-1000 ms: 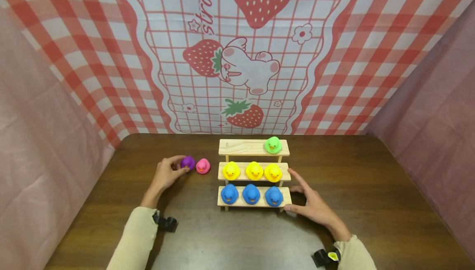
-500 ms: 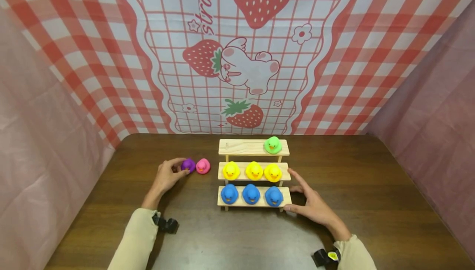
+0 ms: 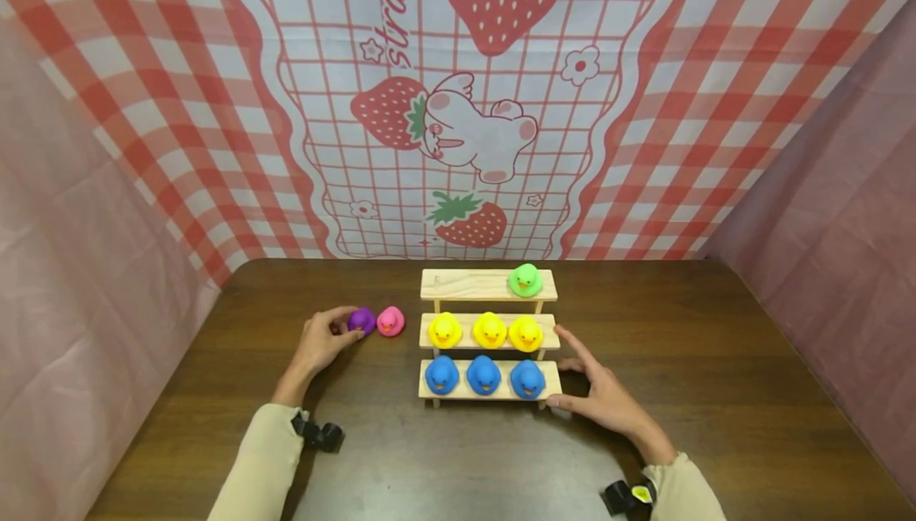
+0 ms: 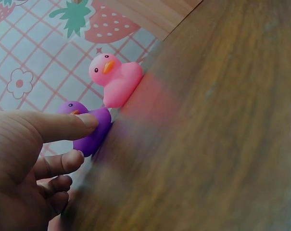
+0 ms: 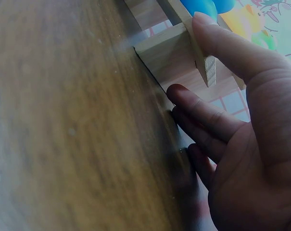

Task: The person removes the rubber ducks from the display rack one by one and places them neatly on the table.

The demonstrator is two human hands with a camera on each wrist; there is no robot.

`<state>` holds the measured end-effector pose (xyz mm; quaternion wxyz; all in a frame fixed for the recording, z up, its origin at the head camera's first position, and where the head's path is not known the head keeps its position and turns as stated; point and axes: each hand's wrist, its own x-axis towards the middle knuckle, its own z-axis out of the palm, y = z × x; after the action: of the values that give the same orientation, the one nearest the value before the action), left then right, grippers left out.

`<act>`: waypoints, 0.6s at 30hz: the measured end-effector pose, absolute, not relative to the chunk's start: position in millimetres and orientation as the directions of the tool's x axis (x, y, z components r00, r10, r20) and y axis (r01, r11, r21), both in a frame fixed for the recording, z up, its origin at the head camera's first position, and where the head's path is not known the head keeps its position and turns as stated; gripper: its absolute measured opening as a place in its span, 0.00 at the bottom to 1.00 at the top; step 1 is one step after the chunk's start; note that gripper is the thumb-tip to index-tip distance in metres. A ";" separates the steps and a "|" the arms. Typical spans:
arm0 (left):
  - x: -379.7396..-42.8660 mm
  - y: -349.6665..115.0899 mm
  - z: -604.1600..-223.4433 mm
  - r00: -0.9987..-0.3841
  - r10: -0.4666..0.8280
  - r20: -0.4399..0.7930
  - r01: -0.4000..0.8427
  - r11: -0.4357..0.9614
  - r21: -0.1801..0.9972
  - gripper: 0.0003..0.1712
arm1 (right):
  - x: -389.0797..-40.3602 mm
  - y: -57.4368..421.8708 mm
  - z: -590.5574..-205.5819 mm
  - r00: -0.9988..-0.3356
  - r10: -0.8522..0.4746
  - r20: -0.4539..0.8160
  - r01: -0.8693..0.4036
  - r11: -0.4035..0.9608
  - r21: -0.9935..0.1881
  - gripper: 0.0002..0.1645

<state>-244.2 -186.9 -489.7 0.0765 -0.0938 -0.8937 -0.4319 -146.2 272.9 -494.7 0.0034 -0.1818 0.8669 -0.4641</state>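
My left hand (image 3: 324, 344) pinches a purple rubber duck (image 4: 91, 138) between thumb and fingers, its base right at the tabletop. Close beside it, on the right, sits a pink rubber duck (image 3: 390, 321). A three-tier wooden stand (image 3: 465, 286) stands in the middle. Its top step carries a green duck (image 3: 525, 281) at the right end. Three yellow ducks (image 3: 490, 331) line the middle step and three blue ducks (image 3: 483, 375) the bottom one. At the stand's right end is my right hand (image 3: 608, 398), fingers spread, the thumb touching the bottom step's edge in the right wrist view.
A dark wooden table (image 3: 458, 457) lies beneath everything. Behind it hangs a red-and-white checked cloth (image 3: 716, 107) with strawberry prints, and pink cloth (image 3: 86, 266) hangs at both sides. Each wrist wears a small black camera (image 3: 329, 435).
My left hand and the purple duck have shifted slightly toward me, bringing the duck level with the pink one. My right hand stays at the stand.
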 end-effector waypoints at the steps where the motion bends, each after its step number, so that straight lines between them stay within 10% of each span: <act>1: -244.2 -186.8 -489.7 -0.972 0.100 0.215 0.230 0.607 0.760 0.23 | -146.2 273.0 -494.7 -0.934 -0.318 0.164 -0.313 0.502 -0.806 0.62; 18: -243.1 -188.5 -487.9 -0.981 0.096 0.171 0.195 0.584 0.788 0.30 | -146.5 273.0 -493.3 -0.933 -0.320 0.163 -0.313 0.500 -0.808 0.62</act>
<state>-243.1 -188.5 -487.9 0.0548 -0.0820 -0.8881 -0.4489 -146.5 273.0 -493.3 0.0039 -0.1828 0.8659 -0.4657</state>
